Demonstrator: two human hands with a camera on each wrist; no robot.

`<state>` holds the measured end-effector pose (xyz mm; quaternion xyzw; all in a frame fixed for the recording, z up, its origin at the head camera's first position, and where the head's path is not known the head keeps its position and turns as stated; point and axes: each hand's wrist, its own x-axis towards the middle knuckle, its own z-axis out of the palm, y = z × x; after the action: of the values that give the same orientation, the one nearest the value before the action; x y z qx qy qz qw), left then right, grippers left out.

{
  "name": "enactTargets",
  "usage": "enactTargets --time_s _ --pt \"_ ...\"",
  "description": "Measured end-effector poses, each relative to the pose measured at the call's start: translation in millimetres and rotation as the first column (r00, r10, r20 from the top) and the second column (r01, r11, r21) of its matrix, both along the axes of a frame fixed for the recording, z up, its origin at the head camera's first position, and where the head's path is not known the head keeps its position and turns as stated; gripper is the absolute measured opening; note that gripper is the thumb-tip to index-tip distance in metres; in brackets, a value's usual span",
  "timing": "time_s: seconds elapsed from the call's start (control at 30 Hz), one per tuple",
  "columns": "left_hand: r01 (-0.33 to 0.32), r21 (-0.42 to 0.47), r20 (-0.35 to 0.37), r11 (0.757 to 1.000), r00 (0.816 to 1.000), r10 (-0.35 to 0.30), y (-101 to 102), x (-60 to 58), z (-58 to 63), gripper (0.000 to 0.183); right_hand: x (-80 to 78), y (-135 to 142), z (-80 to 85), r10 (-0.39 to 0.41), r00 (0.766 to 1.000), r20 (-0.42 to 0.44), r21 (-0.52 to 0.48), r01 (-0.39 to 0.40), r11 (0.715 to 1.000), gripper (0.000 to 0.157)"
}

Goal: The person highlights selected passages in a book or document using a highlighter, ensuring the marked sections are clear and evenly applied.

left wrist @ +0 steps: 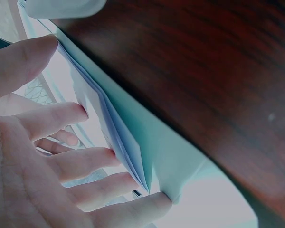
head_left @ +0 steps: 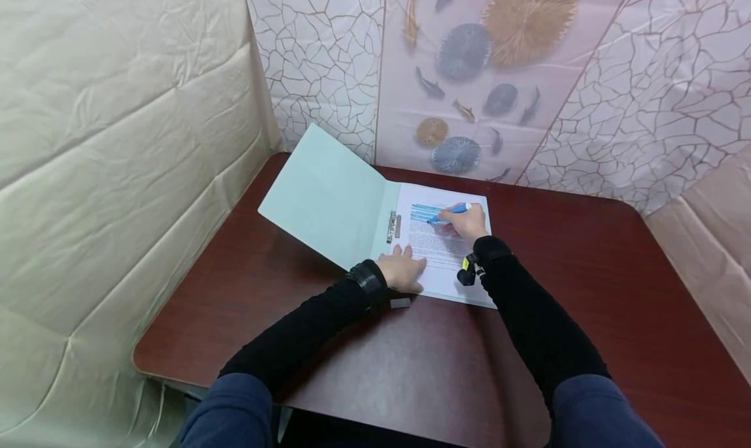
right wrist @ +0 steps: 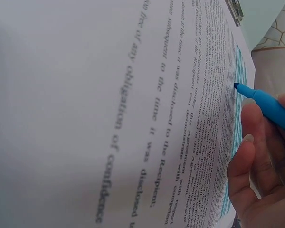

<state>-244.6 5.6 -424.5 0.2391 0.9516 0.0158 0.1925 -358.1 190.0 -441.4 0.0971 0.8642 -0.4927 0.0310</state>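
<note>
A light green folder (head_left: pixel 328 187) lies spread on the table, its cover raised at the left. Printed sheets (head_left: pixel 434 259) rest on its right side, with blue highlighted lines (head_left: pixel 424 211) near the top. My right hand (head_left: pixel 466 223) grips a blue highlighter (right wrist: pixel 270 109), and the dark tip meets the page beside the blue lines. My left hand (head_left: pixel 401 270) rests with fingers spread over the lower left corner of the sheets. In the left wrist view its fingertips (left wrist: pixel 76 111) touch the edge of the paper stack.
A metal clip (head_left: pixel 392 227) sits along the folder's spine. Just in front of the folder is a small grey-white block (head_left: pixel 400 302). The dark red table (head_left: pixel 587 272) ends at patterned curtains behind and a padded cream wall (head_left: pixel 117 141) at the left.
</note>
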Motion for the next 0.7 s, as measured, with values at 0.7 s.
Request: enactTargets --time_s 0.7 --pt "-0.002 0.0 -0.004 1.0 1.0 0.002 -0.3 -0.7 -1.3 0.067 -0.3 3.3 -1.0 0.009 1.0 0.003 0.004 -0.009 1.0 0.034"
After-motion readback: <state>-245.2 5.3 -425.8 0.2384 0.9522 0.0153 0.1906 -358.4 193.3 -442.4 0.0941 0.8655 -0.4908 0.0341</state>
